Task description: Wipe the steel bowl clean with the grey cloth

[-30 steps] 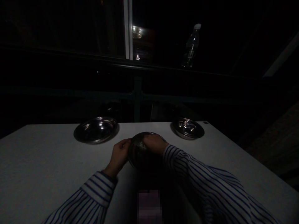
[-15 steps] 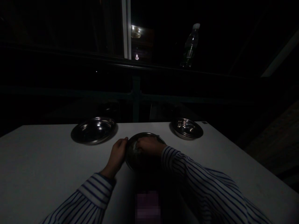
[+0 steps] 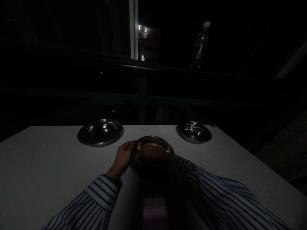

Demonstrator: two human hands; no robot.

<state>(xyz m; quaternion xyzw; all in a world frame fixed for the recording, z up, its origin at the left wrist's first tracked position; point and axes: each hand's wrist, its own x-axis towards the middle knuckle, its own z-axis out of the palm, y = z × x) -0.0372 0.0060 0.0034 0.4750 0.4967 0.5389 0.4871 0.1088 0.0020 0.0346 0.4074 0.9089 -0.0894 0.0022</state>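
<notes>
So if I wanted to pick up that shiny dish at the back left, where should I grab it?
Probably by its rim. The dish lies flat, open side up, on the white table; wide and shallow, its outer edge is the only part to pinch. Come from the near side: bare table lies between it and the left hand, which grips the middle bowl.

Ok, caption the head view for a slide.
Left hand grips the rim of a round steel bowl on a white table; right hand reaches inside.
</notes>
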